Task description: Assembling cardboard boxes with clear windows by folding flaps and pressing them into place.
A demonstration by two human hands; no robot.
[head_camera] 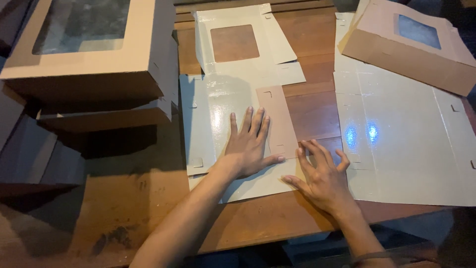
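Cardboard box blank (pixel 218 114) lies flat under both spread hands, left hand (pixel 248 146), right hand (pixel 322 178), gripping nothing.

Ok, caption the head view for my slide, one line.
Left hand flat on a glossy flat box blank while the right hand presses its folded brown flap; assembled window boxes stacked nearby.

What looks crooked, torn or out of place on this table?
Nothing looks torn or spilled. The assembled window box at the far right lies tilted on a flat sheet. The left hand and right hand press a folded brown flap.
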